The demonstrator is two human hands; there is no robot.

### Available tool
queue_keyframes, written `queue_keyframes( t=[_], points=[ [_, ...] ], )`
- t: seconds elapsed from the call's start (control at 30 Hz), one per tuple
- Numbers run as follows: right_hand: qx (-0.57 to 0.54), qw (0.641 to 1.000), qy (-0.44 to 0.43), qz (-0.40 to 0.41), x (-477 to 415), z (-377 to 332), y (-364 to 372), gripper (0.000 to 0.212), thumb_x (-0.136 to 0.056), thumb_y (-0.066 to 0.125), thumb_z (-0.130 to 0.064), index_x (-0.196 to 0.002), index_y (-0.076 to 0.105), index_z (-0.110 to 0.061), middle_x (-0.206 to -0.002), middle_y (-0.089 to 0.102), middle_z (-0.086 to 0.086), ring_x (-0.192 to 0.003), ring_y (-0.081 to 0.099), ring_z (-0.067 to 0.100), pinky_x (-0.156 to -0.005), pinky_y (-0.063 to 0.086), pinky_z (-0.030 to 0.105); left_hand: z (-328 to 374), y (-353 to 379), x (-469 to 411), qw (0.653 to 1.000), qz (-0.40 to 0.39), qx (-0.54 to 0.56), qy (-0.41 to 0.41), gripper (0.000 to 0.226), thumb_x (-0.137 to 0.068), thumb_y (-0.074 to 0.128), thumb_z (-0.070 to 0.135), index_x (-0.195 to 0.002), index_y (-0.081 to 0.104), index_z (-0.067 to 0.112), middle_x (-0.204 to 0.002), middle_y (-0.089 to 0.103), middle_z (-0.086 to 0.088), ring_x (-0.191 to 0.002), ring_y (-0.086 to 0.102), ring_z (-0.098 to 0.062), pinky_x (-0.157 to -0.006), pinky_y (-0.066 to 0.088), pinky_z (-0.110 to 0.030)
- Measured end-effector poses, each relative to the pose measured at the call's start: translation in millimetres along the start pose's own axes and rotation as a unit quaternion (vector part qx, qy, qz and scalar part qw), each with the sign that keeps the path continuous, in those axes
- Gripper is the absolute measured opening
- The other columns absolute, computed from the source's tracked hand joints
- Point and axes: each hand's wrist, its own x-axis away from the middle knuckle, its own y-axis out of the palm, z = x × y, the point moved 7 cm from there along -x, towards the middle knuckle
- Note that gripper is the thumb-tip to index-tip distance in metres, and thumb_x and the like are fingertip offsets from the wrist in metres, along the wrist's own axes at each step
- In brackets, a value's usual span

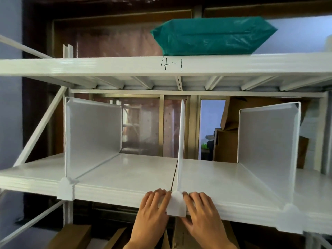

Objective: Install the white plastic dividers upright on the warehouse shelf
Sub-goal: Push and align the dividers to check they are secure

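A white shelf (125,177) is carrying three upright dividers: left (93,130), middle (181,141), right (265,141). On the upper shelf (89,66), marked "4-1", a green bag (212,36) is lying, seemingly flat.

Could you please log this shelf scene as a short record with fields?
dividers standing: three, left divider, middle divider, right divider, all upright on the lower shelf
left hand: fingers on the shelf edge, touching the left side of the middle clip
right hand: pressing the clip's right side
grip: neither hand closed around anything
upper shelf: marked 4-1, carries a green package
behind: cardboard
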Motion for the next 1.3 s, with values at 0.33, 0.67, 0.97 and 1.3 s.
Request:
queue_keyframes(
  t=[0.33, 0.67, 0.97, 1.3],
  points=[
    [-0.017, 1.0, -0.011, 0.021, 1, 5, 8, 0.064, -0.059, 0.078, -0.047, -0.113, 0.071, -0.014, -0.098, 0.066, 0.0, -0.085, 0.061, 0.021, -0.08, 0.056, 0.032, -10, -2, -6, 0.999, 0.009, -0.033, 0.026, 0.078, -0.064, 0.078, 0.058, -0.131, 0.054, 0.026, -0.106, 0.06, 0.0, -0.09, 0.06, -0.017, -0.08, 0.055, -0.032],
    [-0.036, 0.999, 0.03, 0.027, 8, -2, 2, 0.057, -0.057, 0.072, -0.03, -0.111, 0.072, -0.013, -0.099, 0.067, 0.003, -0.088, 0.065, 0.024, -0.088, 0.055, 0.034, 2, 3, -3, 0.998, 0.054, 0.009, -0.023, 0.079, -0.05, 0.078, 0.033, -0.124, 0.053, 0.023, -0.104, 0.059, -0.004, -0.092, 0.062, -0.025, -0.086, 0.053, -0.04],
    [-0.103, 0.994, 0.008, -0.026, 28, 16, -4, 0.056, -0.071, 0.053, -0.033, -0.123, 0.069, -0.019, -0.131, 0.065, -0.003, -0.12, 0.062, 0.015, -0.111, 0.025, 0.031, 5, 1, 11, 0.994, 0.05, 0.052, -0.08, 0.07, -0.061, 0.063, 0.038, -0.126, 0.054, 0.013, -0.124, 0.063, -0.006, -0.122, 0.052, -0.022, -0.113, 0.023, -0.032],
    [-0.129, 0.976, 0.091, 0.147, 110, 107, -92, 0.037, -0.086, 0.05, -0.025, -0.111, 0.07, -0.009, -0.107, 0.067, 0.006, -0.103, 0.057, 0.019, -0.097, 0.042, 0.031, 110, 3, 32, 0.989, 0.145, 0.039, -0.016, 0.039, -0.079, 0.052, 0.029, -0.113, 0.067, 0.016, -0.123, 0.068, -0.002, -0.123, 0.055, -0.016, -0.102, 0.041, -0.043]
  ],
)
